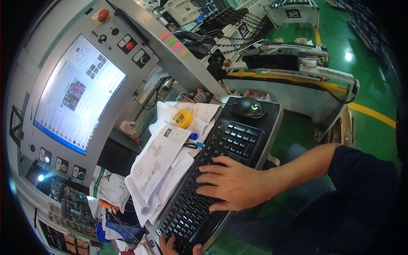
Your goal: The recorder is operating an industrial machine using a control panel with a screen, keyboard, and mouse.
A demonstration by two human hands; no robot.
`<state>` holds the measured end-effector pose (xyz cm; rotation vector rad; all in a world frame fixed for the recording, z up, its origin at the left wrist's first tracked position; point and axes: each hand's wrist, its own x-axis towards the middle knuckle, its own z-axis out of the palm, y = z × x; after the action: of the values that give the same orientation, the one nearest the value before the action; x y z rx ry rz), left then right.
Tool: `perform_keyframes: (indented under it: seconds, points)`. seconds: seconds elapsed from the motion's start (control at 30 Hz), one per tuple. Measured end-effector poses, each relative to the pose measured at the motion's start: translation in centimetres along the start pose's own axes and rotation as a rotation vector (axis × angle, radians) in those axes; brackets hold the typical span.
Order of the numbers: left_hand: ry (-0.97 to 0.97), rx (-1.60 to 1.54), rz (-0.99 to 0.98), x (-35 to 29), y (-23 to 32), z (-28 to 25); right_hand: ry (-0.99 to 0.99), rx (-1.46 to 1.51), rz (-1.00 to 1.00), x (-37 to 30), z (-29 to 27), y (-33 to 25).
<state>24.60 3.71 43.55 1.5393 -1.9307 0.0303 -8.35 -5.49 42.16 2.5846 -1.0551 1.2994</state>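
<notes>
A black keyboard (187,216) lies slantwise on a narrow shelf in front of me. My right hand (240,182) rests over the keys at its middle, fingers spread and holding nothing. At the near left end of the keyboard is my left hand (172,247), cut off by the lower edge; its visible fingers are apart on or just above the keys. Beyond the number keys sits a black mouse (247,108) with a green glowing mark. Along the keyboard's far side lie printed drawing sheets (159,148), with a yellow tape measure (182,118) and a blue-capped pen (194,136) on them.
A grey control panel with a lit screen (80,93) stands at the left, with a red emergency stop button (103,15) on top. Coloured sticky tabs (174,43) line its post. Machinery with a yellow rail (293,79) stands beyond the shelf, over a green floor (369,80).
</notes>
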Motion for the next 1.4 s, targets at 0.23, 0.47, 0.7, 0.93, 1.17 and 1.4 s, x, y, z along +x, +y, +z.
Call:
perform_keyframes:
  seconds: [0.23, 0.47, 0.7, 0.93, 1.17, 1.4]
  points:
    - [0.016, 0.019, 0.015, -0.1, -0.3, 0.2, -0.014, 0.077, -0.101, -0.7, 1.0, -1.4]
    - [0.013, -0.009, 0.003, 0.1, -0.3, 0.1, -0.041, 0.132, -0.135, -0.3, 1.7, -2.2]
    - [0.011, 0.018, 0.032, 0.2, -0.3, 0.1, -0.071, 0.142, -0.162, 0.0, 2.3, -2.9]
    - [0.007, 0.011, 0.044, 0.2, -0.2, 0.0, -0.071, 0.130, -0.138, -0.1, 2.0, -2.6]
    - [0.005, 0.036, 0.073, 0.2, -0.2, -0.1, -0.001, -0.015, -0.037, 0.1, 0.8, -0.8]
    - [0.005, 0.036, 0.039, 0.1, 0.1, 0.0, 0.008, -0.073, 0.011, 0.2, 0.2, 0.0]
